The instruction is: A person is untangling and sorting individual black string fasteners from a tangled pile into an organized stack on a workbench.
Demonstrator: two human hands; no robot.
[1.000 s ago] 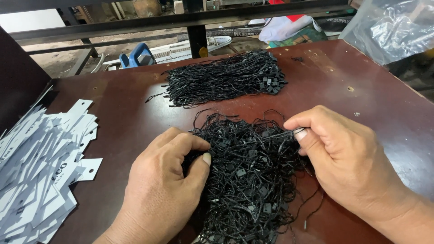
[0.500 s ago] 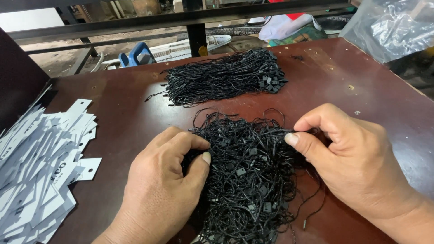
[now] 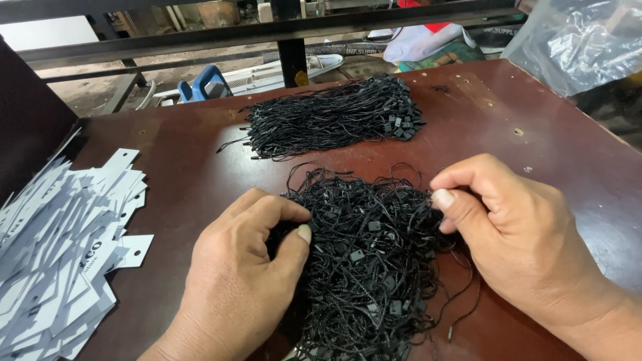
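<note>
We press our left hand onto the tangled pile of black cords while our right hand pinches strands at its edge; white tags lie left

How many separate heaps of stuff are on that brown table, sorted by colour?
Black string heaps: 2, a neat bundle and a tangled pile between left hand and right hand
White tag heaps: 1
Total: 3
</note>
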